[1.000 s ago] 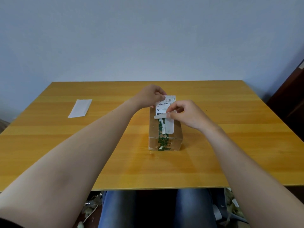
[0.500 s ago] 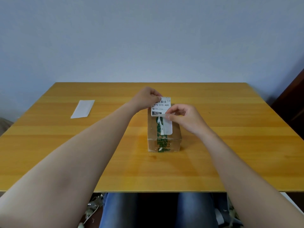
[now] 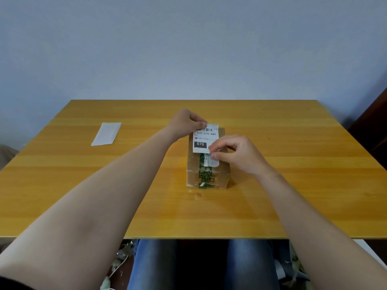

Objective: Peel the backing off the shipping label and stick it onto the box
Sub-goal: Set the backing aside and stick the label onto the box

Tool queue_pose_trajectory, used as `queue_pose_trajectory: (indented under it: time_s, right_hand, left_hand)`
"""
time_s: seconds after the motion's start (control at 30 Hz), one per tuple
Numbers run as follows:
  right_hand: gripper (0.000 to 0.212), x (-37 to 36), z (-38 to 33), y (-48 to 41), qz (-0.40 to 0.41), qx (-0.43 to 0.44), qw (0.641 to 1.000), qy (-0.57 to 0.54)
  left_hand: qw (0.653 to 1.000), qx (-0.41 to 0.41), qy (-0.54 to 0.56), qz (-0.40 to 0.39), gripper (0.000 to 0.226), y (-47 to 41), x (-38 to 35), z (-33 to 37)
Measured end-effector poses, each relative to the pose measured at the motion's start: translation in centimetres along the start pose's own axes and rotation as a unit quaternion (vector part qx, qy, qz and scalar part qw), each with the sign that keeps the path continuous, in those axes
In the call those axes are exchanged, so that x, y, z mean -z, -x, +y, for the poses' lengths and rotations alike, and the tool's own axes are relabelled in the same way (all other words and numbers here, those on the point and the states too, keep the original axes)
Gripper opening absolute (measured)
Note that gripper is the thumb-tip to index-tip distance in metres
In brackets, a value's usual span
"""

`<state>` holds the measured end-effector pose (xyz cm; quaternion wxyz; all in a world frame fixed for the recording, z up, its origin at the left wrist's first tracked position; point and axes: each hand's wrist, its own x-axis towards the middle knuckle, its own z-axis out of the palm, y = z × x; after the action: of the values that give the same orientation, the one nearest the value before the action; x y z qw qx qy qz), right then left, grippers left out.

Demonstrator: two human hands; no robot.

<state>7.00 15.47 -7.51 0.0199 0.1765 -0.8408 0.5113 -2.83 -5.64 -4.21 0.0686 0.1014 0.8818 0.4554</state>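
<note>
The left hand [image 3: 187, 124] is held above the far end of the box [image 3: 219, 181], and the top left corner of the label [image 3: 206, 136] is pinched between its thumb and fingertips [image 3: 202, 124]. The right hand [image 3: 237, 151] is kept to the right of the label, with its fingers curled. The backing [image 3: 213, 161] is pinched by its fingertips [image 3: 215, 154] just under the label's lower right corner. The two hands are apart, with the label between them.

The label is held up over the far half of the box top, printed side towards the camera. A barcode, the code 070-070-A80 and a black block marked 070 can be read on it. Whether its lower edge touches the cardboard cannot be told. The backing is seen as a plain white piece hanging below the label and lying over the box top.

The box is set lengthwise near the middle of the wooden table [image 3: 293, 164]. A band of green tape [image 3: 205, 176] is run along its top and down its near face. A white paper slip [image 3: 106, 133] is laid flat on the table, well to the left of the box. A pale wall [image 3: 188, 49] is seen behind the table, and legs [image 3: 155, 266] in blue jeans below its near edge.
</note>
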Motion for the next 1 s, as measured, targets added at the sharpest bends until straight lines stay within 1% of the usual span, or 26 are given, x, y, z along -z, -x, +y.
queue_pose_trajectory:
  time_s: [0.2,0.3,0.47,0.57,0.7,0.83,1.0]
  right_hand:
    - [0.013,-0.1,0.5,-0.1,-0.003,0.011,1.0,0.006]
    - [0.018,0.0,0.6,0.1,0.0,0.011,1.0,0.028]
    - [0.015,0.4,0.4,0.3,0.002,0.019,1.0,0.006]
    - [0.018,0.5,0.3,0.3,-0.004,0.026,1.0,0.0]
    - [0.018,0.6,0.7,0.3,-0.011,0.022,0.999,0.036]
    - [0.026,0.5,0.7,0.4,-0.014,0.038,0.997,0.065]
    - [0.023,0.5,0.7,0.3,-0.013,0.035,0.997,0.07]
  left_hand:
    - [1.0,0.006,0.0,0.006,0.013,0.0,-0.8,0.0]
    - [1.0,0.006,-0.014,0.006,0.016,-0.1,-1.2,0.2]
    - [1.0,0.017,-0.004,0.012,0.016,-0.3,-1.4,-0.2]
    - [1.0,0.024,0.004,0.012,0.016,-0.3,-1.4,-0.4]
    - [0.999,0.028,0.015,0.007,0.013,-0.2,-1.5,-0.5]
    - [1.0,0.028,0.013,0.003,0.013,-0.2,-1.7,-0.6]
    - [0.999,0.029,0.02,0.004,0.015,-0.1,-1.8,-0.8]
